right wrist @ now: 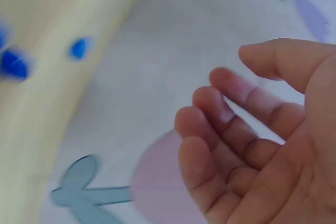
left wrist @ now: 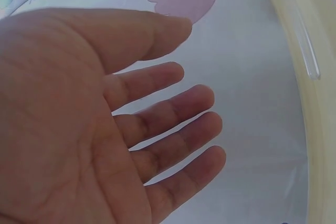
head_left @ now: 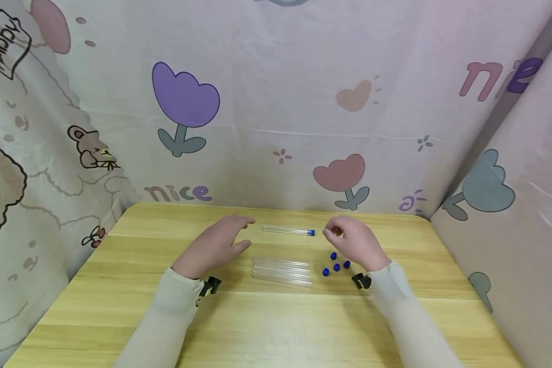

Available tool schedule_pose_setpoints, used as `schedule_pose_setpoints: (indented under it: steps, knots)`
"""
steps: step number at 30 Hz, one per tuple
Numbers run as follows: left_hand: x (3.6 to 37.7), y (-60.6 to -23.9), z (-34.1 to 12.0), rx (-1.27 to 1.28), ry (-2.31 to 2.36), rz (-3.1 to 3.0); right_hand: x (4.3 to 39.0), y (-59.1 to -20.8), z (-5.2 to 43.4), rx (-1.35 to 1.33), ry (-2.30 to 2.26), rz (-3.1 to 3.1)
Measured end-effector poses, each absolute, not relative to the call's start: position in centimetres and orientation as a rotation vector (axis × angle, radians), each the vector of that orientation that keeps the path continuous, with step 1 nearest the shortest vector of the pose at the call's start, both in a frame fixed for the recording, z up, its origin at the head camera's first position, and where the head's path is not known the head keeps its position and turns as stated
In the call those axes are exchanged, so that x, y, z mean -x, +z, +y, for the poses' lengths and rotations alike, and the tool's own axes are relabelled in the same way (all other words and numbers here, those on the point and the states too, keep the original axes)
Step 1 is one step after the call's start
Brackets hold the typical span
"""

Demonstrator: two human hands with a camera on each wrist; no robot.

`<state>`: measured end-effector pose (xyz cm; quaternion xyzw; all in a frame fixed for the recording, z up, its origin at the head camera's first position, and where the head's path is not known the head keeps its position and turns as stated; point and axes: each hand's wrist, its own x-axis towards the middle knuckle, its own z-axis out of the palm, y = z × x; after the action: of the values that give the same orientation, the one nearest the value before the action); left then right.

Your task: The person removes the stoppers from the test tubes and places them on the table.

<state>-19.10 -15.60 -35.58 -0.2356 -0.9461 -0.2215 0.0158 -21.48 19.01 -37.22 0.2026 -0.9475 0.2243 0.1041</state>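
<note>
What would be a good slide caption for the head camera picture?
Two empty hands, left hand and right hand, hover over a wooden table by clear tubes and loose blue caps.

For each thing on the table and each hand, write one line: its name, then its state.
Capped tube: lying flat, blue cap on, apart from both hands.
Open tubes: lying side by side, no caps.
Loose caps: four, blue, off the tubes, beside the right hand.
Left hand: open, holding nothing.
Right hand: fingers loosely curled, holding nothing.
Table: wooden, bearing the tubes and caps.
</note>
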Motion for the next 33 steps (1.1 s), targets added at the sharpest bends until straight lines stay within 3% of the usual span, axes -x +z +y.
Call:
schedule_pose_setpoints:
  steps: [11, 22, 33]
  knots:
    - [18.5, -34.6, -14.7, 0.780, -0.647, -2.900, 17.7, -35.9, 18.2, -0.779, 0.348, -2.611]
    - [18.4, -34.6, -14.6, 0.772, -0.628, -2.921, 17.2, -35.0, 18.6, -0.709, 0.294, -2.666]
    - [18.6, -36.8, -14.4, 0.745, -0.618, -3.006, 17.2, -35.2, 18.0, -0.725, 0.275, -2.618]
